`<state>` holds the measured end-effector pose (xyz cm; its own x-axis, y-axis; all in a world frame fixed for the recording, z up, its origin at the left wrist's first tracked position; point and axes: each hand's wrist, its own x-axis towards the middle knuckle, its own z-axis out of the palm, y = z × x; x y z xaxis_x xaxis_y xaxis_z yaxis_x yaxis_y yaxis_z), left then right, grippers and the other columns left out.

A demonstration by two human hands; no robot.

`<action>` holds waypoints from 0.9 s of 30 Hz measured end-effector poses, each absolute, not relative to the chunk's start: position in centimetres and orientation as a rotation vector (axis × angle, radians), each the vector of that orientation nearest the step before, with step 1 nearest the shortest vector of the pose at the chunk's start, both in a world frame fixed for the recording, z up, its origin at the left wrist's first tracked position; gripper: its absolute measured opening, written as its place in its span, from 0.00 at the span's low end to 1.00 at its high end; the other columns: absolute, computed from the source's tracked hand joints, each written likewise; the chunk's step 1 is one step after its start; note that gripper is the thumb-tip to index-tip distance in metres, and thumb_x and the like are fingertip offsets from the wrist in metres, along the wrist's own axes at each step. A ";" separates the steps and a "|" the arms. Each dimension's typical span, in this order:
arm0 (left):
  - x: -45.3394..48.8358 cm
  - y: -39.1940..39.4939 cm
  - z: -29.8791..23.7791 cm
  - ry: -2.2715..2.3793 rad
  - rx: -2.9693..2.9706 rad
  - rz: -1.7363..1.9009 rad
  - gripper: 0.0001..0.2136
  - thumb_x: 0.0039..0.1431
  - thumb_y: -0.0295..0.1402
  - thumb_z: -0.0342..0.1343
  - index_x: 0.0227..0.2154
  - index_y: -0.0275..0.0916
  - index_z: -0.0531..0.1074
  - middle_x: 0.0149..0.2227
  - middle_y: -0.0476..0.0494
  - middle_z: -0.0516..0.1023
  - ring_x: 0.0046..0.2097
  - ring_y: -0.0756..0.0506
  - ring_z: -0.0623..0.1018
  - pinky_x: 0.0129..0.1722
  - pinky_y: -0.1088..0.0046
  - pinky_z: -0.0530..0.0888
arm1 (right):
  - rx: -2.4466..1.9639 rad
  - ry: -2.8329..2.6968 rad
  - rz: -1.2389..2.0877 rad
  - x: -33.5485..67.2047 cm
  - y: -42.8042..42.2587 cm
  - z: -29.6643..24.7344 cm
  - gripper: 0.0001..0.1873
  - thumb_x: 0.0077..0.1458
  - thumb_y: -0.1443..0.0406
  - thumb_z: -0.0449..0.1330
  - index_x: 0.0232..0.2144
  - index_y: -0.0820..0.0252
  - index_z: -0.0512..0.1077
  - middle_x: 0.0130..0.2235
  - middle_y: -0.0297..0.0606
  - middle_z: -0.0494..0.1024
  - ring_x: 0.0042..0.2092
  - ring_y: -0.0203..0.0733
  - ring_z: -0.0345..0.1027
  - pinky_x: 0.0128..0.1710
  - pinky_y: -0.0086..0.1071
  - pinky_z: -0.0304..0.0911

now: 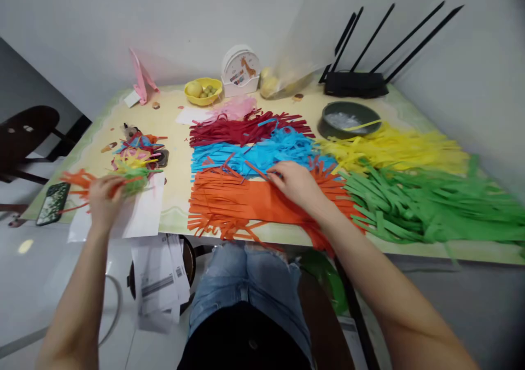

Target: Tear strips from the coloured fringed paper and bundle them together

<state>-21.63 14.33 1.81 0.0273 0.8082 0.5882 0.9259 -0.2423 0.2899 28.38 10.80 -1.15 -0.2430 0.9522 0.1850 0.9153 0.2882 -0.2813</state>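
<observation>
Fingers pinched closed, the left hand [103, 198] holds thin orange paper strips [77, 179] at middle left, the right hand [298, 187] one orange paper strip [255, 169] mid-frame, below a white giraffe holder [241, 74] saying "DREAM BIG".

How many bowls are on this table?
2. The yellow bowl, with fruit inside, stands at the back, left of the white giraffe holder; the dark bowl stands beside the yellow paper strips, in front of the router. Others may be hidden.
</observation>
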 end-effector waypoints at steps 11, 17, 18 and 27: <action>-9.3 14.6 3.3 -1.509 -2.447 -0.826 0.12 0.65 0.42 0.55 0.44 0.45 0.78 0.43 0.40 0.81 0.49 0.35 0.76 0.52 0.53 0.70 | -1.736 -2.595 0.043 31.2 15.1 -2.4 0.15 0.64 0.70 0.52 0.36 0.69 0.80 0.41 0.55 0.80 0.48 0.55 0.66 0.42 0.40 0.56; 5.7 18.1 2.9 -1.148 -3.147 -0.448 0.11 0.68 0.35 0.52 0.43 0.40 0.80 0.44 0.41 0.83 0.49 0.41 0.79 0.52 0.65 0.73 | -1.771 -2.545 0.125 31.8 16.6 -2.4 0.15 0.64 0.69 0.53 0.39 0.66 0.81 0.43 0.50 0.81 0.46 0.50 0.69 0.46 0.36 0.57; 7.6 18.7 2.5 -1.149 -3.178 -0.326 0.11 0.68 0.34 0.53 0.43 0.40 0.80 0.45 0.42 0.83 0.49 0.42 0.79 0.51 0.67 0.73 | -1.779 -2.530 0.143 31.9 16.9 -2.3 0.14 0.63 0.70 0.54 0.39 0.65 0.81 0.43 0.49 0.82 0.47 0.49 0.69 0.46 0.35 0.58; 14.6 19.8 -0.1 -1.291 -2.979 -0.149 0.11 0.63 0.32 0.55 0.43 0.32 0.78 0.50 0.28 0.78 0.58 0.30 0.71 0.55 0.51 0.68 | -1.851 -2.392 0.256 32.2 18.1 -1.8 0.07 0.58 0.69 0.61 0.37 0.63 0.80 0.41 0.45 0.82 0.46 0.48 0.73 0.45 0.34 0.62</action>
